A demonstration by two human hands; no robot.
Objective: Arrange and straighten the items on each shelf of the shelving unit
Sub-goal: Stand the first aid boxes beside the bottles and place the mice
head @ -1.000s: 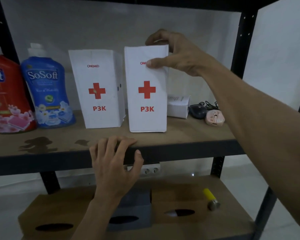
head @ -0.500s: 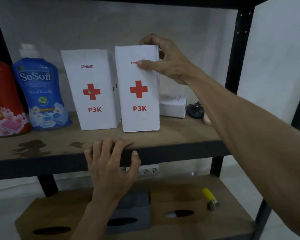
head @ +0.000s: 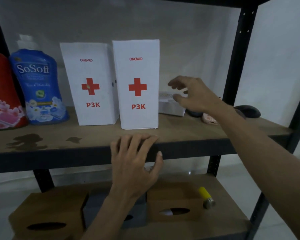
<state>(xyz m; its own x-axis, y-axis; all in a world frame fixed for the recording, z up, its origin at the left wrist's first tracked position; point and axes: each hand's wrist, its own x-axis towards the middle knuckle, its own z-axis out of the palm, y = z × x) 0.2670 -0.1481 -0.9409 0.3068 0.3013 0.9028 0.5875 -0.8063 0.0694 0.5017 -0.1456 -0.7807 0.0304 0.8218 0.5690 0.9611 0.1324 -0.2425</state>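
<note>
Two white first-aid boxes with red crosses stand upright side by side on the wooden shelf (head: 189, 134): the left box (head: 89, 84) and the right box (head: 137, 84). My right hand (head: 192, 96) hovers with spread fingers over a small white box (head: 170, 108) just right of them, holding nothing. My left hand (head: 135, 156) grips the shelf's dark front edge below the right box. A blue SoSoft bottle (head: 38, 87) and a red bottle (head: 2, 94) stand at the left.
A pink computer mouse (head: 209, 118) and a black mouse (head: 248, 111) lie at the shelf's right end near the black upright (head: 239, 54). On the lower shelf sit wooden tissue boxes (head: 175, 203), a dark grey box (head: 97, 210) and a yellow lighter (head: 206, 197).
My right hand let go of the right first-aid box's top and dropped down to the right, over the small white box. The left hand stayed on the shelf edge.
</note>
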